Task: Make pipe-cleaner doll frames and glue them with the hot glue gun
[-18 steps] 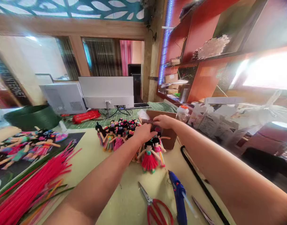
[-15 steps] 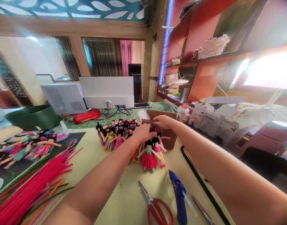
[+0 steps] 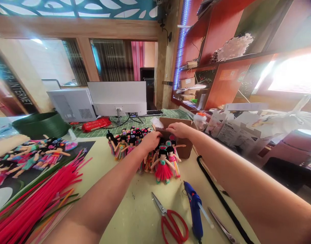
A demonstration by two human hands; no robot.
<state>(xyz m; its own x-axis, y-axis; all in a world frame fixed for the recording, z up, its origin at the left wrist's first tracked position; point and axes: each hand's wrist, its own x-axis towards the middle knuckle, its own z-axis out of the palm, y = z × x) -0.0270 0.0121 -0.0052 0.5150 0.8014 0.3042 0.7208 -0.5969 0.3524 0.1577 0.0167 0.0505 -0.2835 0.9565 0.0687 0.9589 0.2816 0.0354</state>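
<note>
My left hand reaches over a group of small dolls with black hair and bright dresses; its fingers are closed at the front left of a cardboard box, and what they grip is too small to make out. My right hand is bent over the box opening, its fingertips pressed together on something thin and brownish that I cannot identify. A doll in a red skirt stands at the front of the group, below my left hand. Bubble wrap shows behind the hands.
Red-handled scissors, a blue glue gun and pointed metal tweezers lie in front. Red pipe cleaners and more dolls are at left. A monitor stands behind; a jar is at right.
My left hand has moved slightly up and back, uncovering more doll heads below it. My right hand stays at the box. The whole view has shifted a little.
</note>
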